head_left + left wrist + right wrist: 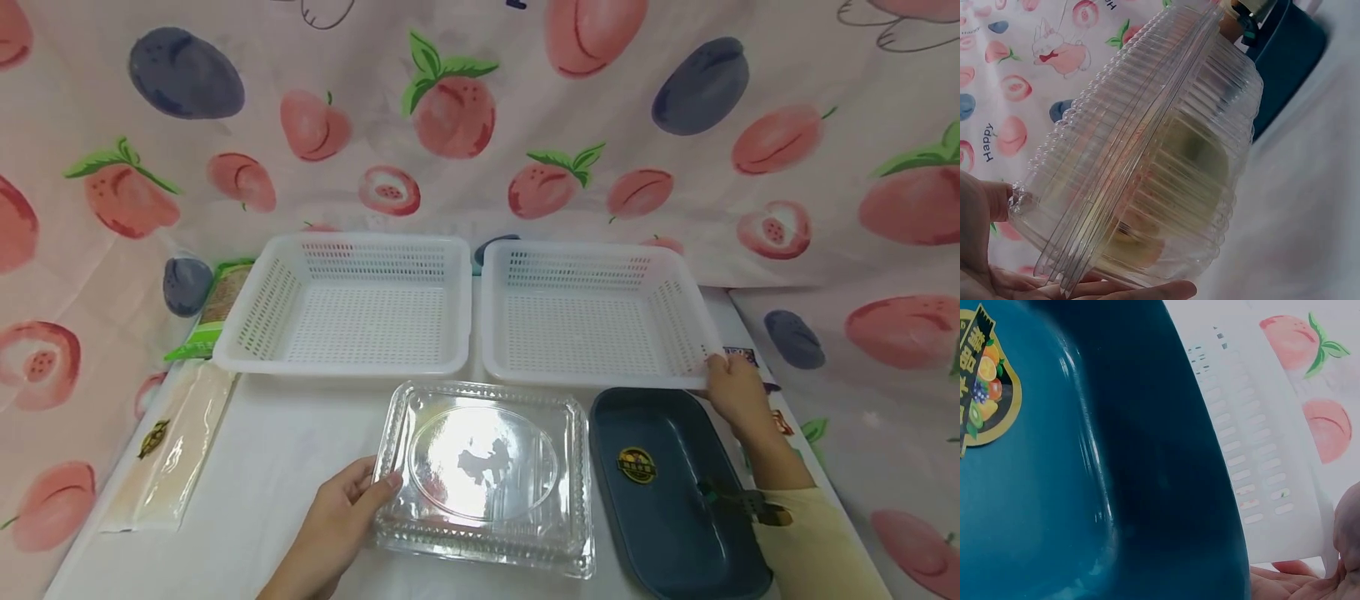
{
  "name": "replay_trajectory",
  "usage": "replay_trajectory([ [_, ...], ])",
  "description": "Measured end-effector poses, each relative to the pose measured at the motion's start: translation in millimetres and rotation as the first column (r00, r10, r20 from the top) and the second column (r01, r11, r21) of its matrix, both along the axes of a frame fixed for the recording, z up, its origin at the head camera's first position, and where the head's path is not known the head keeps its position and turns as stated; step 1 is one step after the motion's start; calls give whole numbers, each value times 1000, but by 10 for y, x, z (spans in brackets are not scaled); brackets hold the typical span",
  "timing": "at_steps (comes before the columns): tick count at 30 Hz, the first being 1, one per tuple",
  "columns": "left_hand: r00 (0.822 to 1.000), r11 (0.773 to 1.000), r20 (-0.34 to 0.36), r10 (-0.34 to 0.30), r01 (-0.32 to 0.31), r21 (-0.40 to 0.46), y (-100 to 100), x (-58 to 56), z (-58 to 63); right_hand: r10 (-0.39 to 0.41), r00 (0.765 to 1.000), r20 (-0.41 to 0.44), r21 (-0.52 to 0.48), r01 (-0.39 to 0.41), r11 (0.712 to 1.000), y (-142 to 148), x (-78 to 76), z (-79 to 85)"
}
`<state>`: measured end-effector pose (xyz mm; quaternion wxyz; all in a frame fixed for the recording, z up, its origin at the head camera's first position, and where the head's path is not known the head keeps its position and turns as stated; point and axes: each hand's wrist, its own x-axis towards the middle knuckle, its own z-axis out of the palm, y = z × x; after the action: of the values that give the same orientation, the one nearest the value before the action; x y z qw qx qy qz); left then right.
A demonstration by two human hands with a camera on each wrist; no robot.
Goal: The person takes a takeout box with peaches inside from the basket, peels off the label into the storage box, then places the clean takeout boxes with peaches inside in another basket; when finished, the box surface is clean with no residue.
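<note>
A clear plastic clamshell box (480, 533) is in my left hand (337, 517), thumb on its lid edge and fingers beneath, as the left wrist view shows. Yellow-green rounded shapes show through the box's (1166, 187) ribbed wall. My right hand (738, 396) grips the near right corner of the right white perforated basket (577, 375), thumb over the rim. In the right wrist view, part of that hand (1297, 587) shows at the basket's corner. Below that basket lies a dark teal basin (675, 467) with a gold-and-black sticker, overlapped by my right forearm.
A second white basket (341, 367) stands at the back left. Along the left edge lie a green-edged packet (213, 308) and a long pale packet (168, 450). Printed packaging (741, 356) shows beside the right wrist. A fruit-patterned cloth (450, 183) hangs behind.
</note>
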<state>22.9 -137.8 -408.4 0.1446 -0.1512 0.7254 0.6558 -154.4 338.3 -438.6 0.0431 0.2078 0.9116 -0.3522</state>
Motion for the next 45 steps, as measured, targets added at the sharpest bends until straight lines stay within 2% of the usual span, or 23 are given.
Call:
replay_trajectory([
  [6,999,1000,-44,-5,6,17,-6,-115,121,7,1000,-3,-8,-7,1000,-6,14,5],
  [12,997,1000,-79,-25,26,8,-4,-275,257,27,999,-43,2,-27,1000,4,20,-8],
  [18,991,998,-121,-56,59,17,-20,-471,386,-2,999,-44,0,2,1000,-4,16,-35],
  [23,987,999,-156,-39,42,17,-19,-656,492,2,999,-50,-22,-3,1000,-28,9,-41],
  [28,982,999,-184,-49,51,6,20,-831,569,-6,999,-49,-10,5,1000,-35,20,-34],
  [37,978,996,-190,-90,87,-23,201,-1125,574,8,999,-50,-6,-8,1000,-17,32,-36],
  [45,979,997,-188,-76,75,-12,437,-1421,538,12,999,-52,-1,-12,1000,-22,35,-38],
])
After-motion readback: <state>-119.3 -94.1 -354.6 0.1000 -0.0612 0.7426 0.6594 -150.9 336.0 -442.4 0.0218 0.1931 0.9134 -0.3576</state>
